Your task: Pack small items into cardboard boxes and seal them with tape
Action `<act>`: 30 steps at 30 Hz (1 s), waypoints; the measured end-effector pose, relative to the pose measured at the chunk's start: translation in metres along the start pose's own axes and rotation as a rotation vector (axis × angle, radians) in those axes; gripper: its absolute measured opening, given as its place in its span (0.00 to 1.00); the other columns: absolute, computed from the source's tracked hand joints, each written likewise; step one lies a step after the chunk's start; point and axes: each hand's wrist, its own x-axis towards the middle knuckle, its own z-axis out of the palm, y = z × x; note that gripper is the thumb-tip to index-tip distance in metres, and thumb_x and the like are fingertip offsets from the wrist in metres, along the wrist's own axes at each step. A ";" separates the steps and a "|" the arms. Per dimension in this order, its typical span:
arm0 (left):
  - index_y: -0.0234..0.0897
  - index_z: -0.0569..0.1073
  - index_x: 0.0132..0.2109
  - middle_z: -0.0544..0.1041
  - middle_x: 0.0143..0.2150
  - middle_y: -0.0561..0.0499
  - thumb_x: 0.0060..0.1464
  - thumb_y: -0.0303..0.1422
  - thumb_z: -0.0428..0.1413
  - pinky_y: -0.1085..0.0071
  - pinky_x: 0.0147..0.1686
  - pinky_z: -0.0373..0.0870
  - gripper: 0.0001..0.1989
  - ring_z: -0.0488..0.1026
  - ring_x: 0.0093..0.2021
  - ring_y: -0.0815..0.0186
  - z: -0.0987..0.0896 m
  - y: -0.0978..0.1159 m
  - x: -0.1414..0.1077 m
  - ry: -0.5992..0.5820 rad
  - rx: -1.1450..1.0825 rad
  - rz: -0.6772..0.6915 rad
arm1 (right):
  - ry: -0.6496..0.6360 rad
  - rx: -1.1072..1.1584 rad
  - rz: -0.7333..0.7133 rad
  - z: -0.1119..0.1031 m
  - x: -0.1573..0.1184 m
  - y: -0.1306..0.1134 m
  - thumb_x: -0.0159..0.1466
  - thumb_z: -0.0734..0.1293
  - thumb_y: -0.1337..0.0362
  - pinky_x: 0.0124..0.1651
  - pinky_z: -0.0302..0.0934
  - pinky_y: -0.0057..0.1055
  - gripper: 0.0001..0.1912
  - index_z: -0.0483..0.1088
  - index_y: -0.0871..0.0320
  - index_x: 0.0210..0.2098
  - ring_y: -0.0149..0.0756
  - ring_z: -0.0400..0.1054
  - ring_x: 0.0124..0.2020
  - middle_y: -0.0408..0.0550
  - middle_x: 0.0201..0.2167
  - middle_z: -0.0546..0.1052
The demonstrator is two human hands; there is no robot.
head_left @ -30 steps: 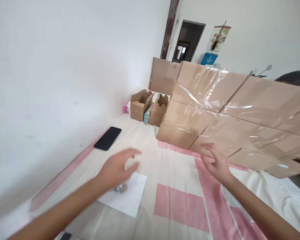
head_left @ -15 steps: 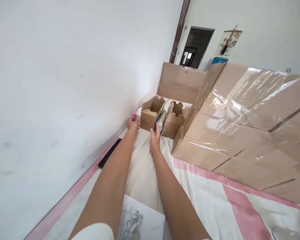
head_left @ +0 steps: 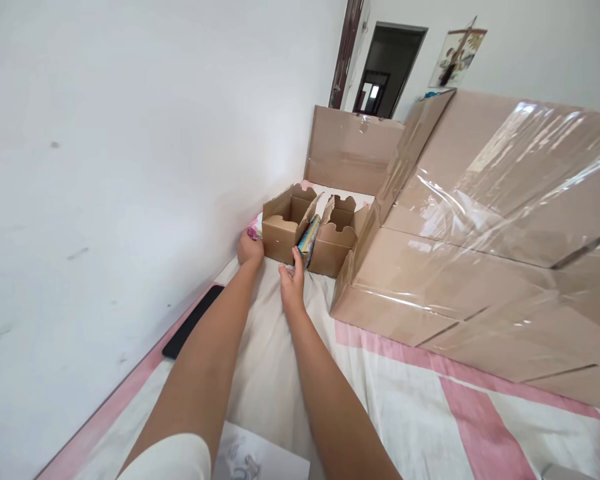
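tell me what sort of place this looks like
Probably a room in a home: a pink and white cloth covers the surface, a picture hangs on the far wall, and a doorway opens beyond.

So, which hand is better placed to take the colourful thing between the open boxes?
Probably the right hand: it is at the colourful thing's near end; the left hand is by the wall.

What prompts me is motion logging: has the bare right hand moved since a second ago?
Yes: the right hand moved leftward and forward, nearer the leftmost open brown cardboard box.
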 end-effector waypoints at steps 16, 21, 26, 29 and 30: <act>0.36 0.72 0.57 0.76 0.55 0.43 0.65 0.42 0.57 0.52 0.55 0.74 0.19 0.75 0.53 0.57 0.000 0.000 -0.013 0.066 0.088 -0.078 | 0.056 -0.114 0.040 0.002 0.002 0.003 0.61 0.65 0.57 0.53 0.65 0.39 0.41 0.56 0.50 0.72 0.44 0.64 0.56 0.55 0.70 0.61; 0.37 0.72 0.59 0.76 0.55 0.43 0.65 0.42 0.57 0.51 0.55 0.74 0.20 0.75 0.54 0.57 -0.009 -0.003 -0.019 0.103 0.054 -0.038 | 0.040 -0.043 0.091 0.002 0.003 0.001 0.60 0.65 0.56 0.52 0.65 0.36 0.40 0.58 0.51 0.71 0.41 0.66 0.53 0.55 0.66 0.65; 0.36 0.75 0.54 0.77 0.53 0.44 0.65 0.41 0.57 0.54 0.54 0.74 0.16 0.75 0.52 0.58 -0.013 -0.002 -0.007 0.083 0.009 -0.058 | 0.054 0.019 0.139 0.004 0.006 0.004 0.58 0.66 0.55 0.53 0.65 0.36 0.43 0.57 0.57 0.71 0.40 0.68 0.52 0.55 0.54 0.73; 0.36 0.75 0.52 0.77 0.51 0.45 0.65 0.42 0.57 0.55 0.53 0.74 0.16 0.76 0.51 0.59 -0.008 -0.001 -0.008 0.088 -0.019 -0.040 | 0.048 0.023 0.187 0.005 0.008 0.006 0.58 0.67 0.54 0.53 0.65 0.37 0.45 0.55 0.58 0.72 0.40 0.71 0.47 0.49 0.42 0.76; 0.36 0.75 0.51 0.77 0.51 0.45 0.66 0.42 0.56 0.54 0.54 0.74 0.15 0.75 0.51 0.59 -0.006 -0.001 -0.010 0.095 -0.026 -0.030 | 0.057 0.012 0.192 0.004 0.009 0.006 0.57 0.68 0.54 0.53 0.66 0.37 0.45 0.56 0.58 0.72 0.40 0.71 0.44 0.48 0.39 0.76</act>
